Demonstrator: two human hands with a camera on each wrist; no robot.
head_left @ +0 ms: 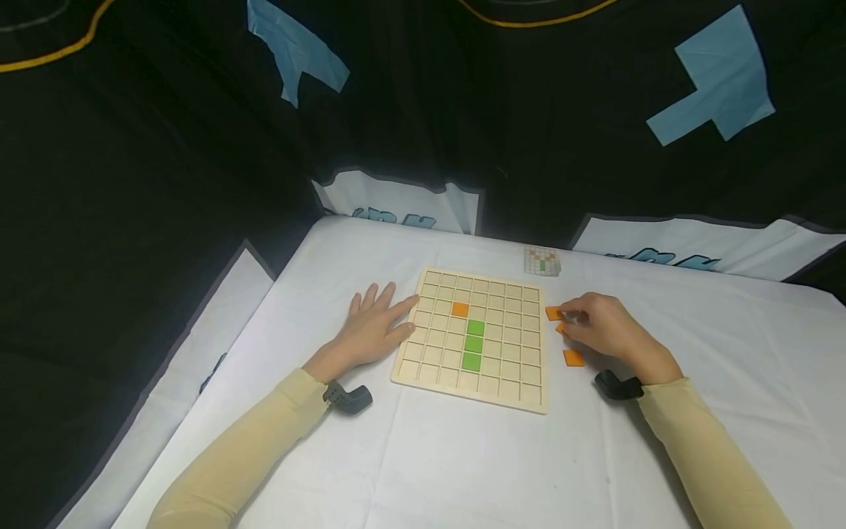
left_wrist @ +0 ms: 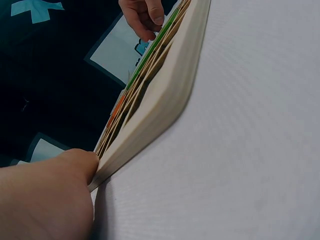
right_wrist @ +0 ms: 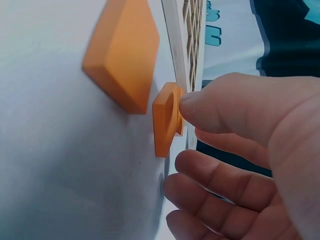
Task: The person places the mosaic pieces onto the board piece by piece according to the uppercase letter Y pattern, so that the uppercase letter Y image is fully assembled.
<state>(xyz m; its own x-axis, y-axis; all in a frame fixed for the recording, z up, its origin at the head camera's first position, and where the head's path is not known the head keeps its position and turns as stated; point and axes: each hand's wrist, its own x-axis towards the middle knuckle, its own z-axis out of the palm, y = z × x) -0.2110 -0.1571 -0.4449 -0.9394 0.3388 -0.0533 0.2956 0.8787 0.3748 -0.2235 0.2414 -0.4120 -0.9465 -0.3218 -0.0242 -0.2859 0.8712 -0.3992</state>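
Observation:
A square wooden grid board [head_left: 505, 386] lies on the white cloth, with one orange tile [head_left: 460, 309] and three green tiles [head_left: 473, 343] in its cells. At its left edge my left hand [head_left: 373, 327] rests with fingers spread, thumb and forefinger on the rim. In the left wrist view that thumb [left_wrist: 80, 162] touches the board's side. Right of the board, my right hand [head_left: 604, 327] hovers low over loose orange tiles [head_left: 573, 358], thumb and forefinger apart. Its thumb tip [right_wrist: 192, 107] overlaps a middle orange tile [right_wrist: 162, 120] in the right wrist view.
Beyond the board's far right corner lies a small stack of pattern cards [head_left: 542, 261], the top one printed with a coloured grid. A black curtain [head_left: 423, 110] with blue tape patches [head_left: 723, 77] hangs behind the cloth-covered table [head_left: 463, 470].

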